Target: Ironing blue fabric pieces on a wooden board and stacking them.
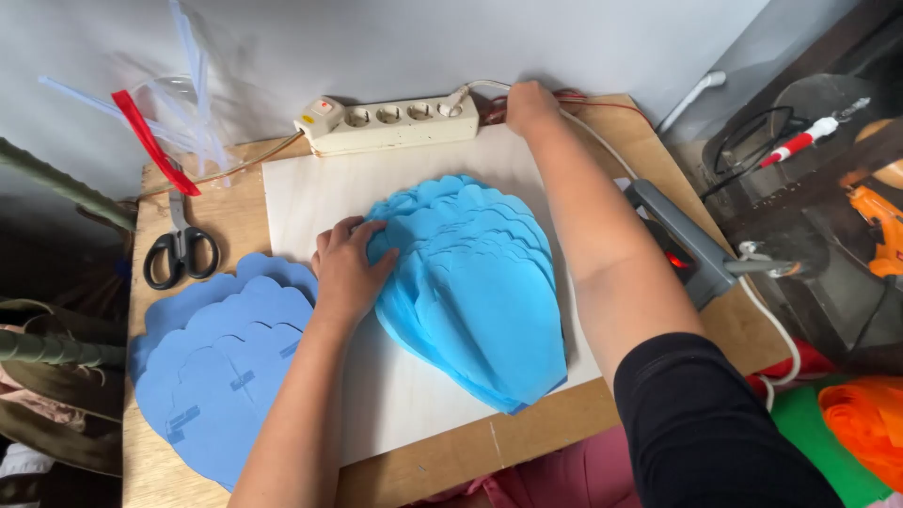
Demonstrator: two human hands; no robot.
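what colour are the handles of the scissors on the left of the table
Black, seen in the head view: the metal-bladed scissors lie beside the periwinkle foam petal sheets.

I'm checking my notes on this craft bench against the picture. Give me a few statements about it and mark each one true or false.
1. The left hand rests on the stack of bright blue petal-shaped sheets. True.
2. The right hand holds the scissors. False: the scissors lie untouched at the left of the table; the right hand reaches to the far edge by the power strip.
3. A second pile of paler blue petal sheets lies left of the white board. True.
4. The bright blue stack sits on bare wood. False: it lies on the white board.
5. The power strip has no plug in it. False: a white plug sits at its right end.
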